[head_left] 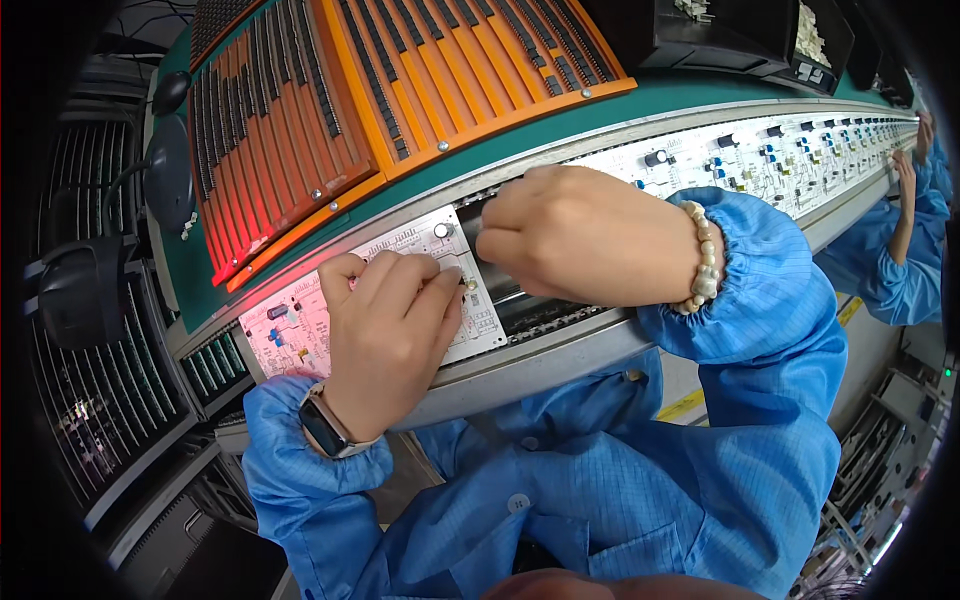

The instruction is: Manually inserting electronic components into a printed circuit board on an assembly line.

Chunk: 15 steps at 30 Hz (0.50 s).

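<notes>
A white circuit board [482, 322] lies on the conveyor in front of me, with small parts standing on it, among them a dark round capacitor [443, 231]. My left hand [390, 315] rests over this board, fingers bent and closed near its right side by a small yellowish part [470, 284]. Whatever the fingertips pinch is too small to make out. Just right of the board, my right hand [565, 235] is curled above the conveyor gap. Its fingertips are turned away, so anything inside them is hidden.
Beyond the conveyor rail [580, 338], orange slotted racks [440, 95] hold rows of black parts. Black bins [720, 40] stand at the far right. More populated boards [740, 165] line the conveyor rightward, near another person's hand [904, 185]. Shelving [110, 400] stands left.
</notes>
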Each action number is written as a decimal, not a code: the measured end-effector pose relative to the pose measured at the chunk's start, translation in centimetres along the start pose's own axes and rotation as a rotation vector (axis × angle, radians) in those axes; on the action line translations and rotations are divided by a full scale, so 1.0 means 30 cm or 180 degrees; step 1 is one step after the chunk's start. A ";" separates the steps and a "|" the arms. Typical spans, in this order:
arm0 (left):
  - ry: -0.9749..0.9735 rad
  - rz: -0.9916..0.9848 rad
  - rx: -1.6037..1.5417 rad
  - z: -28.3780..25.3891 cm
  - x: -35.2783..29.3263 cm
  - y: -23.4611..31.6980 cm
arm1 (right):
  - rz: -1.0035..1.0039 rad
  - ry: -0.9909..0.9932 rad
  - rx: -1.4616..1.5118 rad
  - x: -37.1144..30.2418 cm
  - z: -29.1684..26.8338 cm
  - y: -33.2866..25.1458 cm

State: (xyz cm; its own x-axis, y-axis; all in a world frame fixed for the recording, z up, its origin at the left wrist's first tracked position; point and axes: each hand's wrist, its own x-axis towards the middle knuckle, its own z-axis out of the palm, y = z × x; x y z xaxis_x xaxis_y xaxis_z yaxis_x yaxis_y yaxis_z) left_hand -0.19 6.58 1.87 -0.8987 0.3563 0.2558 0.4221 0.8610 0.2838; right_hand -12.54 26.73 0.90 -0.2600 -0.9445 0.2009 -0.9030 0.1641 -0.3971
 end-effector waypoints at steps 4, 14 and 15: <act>-0.0055 -0.0061 -0.0114 -0.004 0.001 -0.007 | -0.0288 -0.0094 0.0040 -0.002 0.001 -0.003; -0.0081 -0.0089 -0.0324 0.001 -0.001 -0.033 | -0.0660 0.0048 -0.0288 -0.005 0.003 -0.001; -0.0080 -0.0051 -0.0338 0.000 0.001 -0.032 | -0.0661 0.0040 -0.0272 -0.007 0.005 -0.004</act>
State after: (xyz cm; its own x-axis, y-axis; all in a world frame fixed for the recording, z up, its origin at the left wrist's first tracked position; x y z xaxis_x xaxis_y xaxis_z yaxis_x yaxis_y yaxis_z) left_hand -0.64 5.78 1.60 -0.9076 0.3529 0.2275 0.4167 0.8238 0.3843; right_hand -12.33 26.85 0.77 -0.0693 -0.9569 0.2819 -0.9632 -0.0094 -0.2687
